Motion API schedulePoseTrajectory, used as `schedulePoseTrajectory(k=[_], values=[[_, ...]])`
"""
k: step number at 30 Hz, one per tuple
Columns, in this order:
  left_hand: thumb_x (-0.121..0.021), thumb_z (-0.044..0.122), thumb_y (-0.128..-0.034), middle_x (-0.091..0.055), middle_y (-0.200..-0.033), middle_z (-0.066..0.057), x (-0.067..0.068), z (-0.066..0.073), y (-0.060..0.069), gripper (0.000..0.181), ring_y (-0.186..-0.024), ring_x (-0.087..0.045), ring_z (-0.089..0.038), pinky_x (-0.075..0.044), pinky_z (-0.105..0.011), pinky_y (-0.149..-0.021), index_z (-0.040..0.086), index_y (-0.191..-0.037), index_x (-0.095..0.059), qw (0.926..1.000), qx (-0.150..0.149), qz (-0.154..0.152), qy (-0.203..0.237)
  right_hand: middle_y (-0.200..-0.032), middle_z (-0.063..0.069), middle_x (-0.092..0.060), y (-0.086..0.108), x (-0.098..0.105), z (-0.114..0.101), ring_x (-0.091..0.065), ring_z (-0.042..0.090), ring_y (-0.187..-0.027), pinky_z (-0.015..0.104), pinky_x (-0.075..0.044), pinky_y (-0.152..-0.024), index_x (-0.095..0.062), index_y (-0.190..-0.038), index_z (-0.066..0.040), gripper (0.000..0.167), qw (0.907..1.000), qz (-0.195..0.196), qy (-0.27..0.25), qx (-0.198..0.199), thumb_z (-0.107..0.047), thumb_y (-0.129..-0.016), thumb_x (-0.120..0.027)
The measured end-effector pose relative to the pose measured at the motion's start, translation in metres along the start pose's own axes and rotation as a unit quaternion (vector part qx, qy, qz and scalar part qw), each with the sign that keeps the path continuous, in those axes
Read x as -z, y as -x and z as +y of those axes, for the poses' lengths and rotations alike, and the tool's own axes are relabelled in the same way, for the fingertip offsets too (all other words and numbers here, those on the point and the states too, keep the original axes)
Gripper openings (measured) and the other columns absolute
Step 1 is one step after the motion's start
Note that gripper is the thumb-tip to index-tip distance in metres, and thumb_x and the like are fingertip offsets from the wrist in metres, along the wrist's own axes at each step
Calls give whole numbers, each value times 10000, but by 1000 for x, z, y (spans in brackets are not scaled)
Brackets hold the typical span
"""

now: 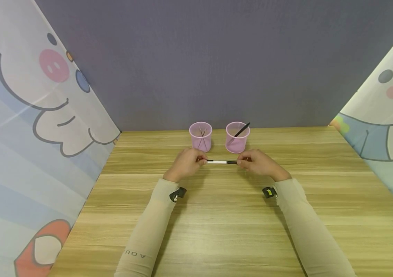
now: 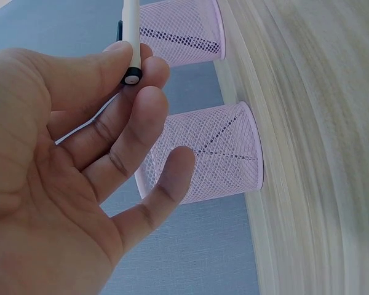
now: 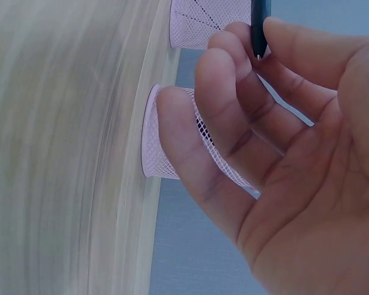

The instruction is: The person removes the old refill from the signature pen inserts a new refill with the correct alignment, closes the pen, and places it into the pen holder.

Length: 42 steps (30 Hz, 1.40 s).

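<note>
A white pen [image 1: 218, 162] with a black clip and black front part lies level between the two hands. My left hand [image 1: 187, 162] pinches its clip end between thumb and forefinger; the left wrist view shows the end of the white barrel [image 2: 131, 37] there. At the other end my right hand [image 1: 257, 162] pinches the black front part [image 3: 259, 27], whose small metal point shows in the right wrist view. The other fingers of both hands are loosely bent and hold nothing.
Behind the hands stand two pink mesh cups on the wooden table [image 1: 224, 231]. The left cup [image 1: 201, 144] holds thin dark sticks that cross; the right cup [image 1: 236, 145] has a black pen [image 1: 243, 129] leaning out. A grey wall [image 1: 217, 65] rises behind.
</note>
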<state>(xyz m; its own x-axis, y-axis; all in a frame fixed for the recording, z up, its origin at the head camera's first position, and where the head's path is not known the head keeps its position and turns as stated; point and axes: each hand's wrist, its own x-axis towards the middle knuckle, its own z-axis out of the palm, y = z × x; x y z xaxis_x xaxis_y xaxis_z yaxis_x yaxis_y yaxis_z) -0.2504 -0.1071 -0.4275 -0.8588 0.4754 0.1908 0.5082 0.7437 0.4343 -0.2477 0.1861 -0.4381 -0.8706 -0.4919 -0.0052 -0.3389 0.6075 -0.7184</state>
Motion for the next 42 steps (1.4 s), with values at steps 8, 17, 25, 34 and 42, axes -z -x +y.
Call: schedulePoseTrajectory(k=[8, 17, 25, 34, 42], values=[[-740, 146, -936, -766, -876, 4, 0, 0, 1, 66, -787, -672, -119, -555, -329, -768, 122, -969, -792, 10000, -14, 32, 32, -861, 166, -672, 1, 1, 0, -603, 179, -692, 252, -498, -598, -701, -996, 6, 146, 10000, 15, -35, 15, -111, -1014, -615], [-737, 145, -938, -759, -864, 10, -1, -1, 1, 65, -779, -663, -111, -552, -321, -760, 125, -966, -791, 10000, -33, 20, 60, -819, 163, -655, 0, 0, 0, -592, 156, -663, 240, -488, -585, -694, -989, 29, 116, 9997, 32, -144, 177, -65, -998, -626], [-731, 145, -942, -761, -866, 9, -1, -2, 0, 70, -781, -669, -108, -558, -319, -764, 123, -971, -791, 10000, -59, -13, 67, -805, 185, -652, -1, 0, 1, -581, 136, -657, 235, -488, -581, -691, -993, 40, 106, 9996, 54, -145, 234, -50, -988, -635], [-731, 136, -939, -759, -860, 10, -1, -2, 0, 68, -772, -663, -100, -553, -309, -755, 116, -966, -790, 9999, -99, -4, 134, -807, 190, -660, 0, 0, -2, -581, 141, -664, 244, -484, -583, -682, -995, 26, 89, 9999, 1, -65, 129, -57, -971, -661], [-730, 135, -940, -762, -866, 4, 0, -1, 1, 72, -772, -666, -103, -557, -310, -759, 114, -973, -790, 9999, -76, -22, 147, -800, 187, -666, 1, 1, -4, -590, 159, -666, 255, -496, -578, -675, -975, -13, 45, 9999, 52, -17, 110, -57, -965, -671]])
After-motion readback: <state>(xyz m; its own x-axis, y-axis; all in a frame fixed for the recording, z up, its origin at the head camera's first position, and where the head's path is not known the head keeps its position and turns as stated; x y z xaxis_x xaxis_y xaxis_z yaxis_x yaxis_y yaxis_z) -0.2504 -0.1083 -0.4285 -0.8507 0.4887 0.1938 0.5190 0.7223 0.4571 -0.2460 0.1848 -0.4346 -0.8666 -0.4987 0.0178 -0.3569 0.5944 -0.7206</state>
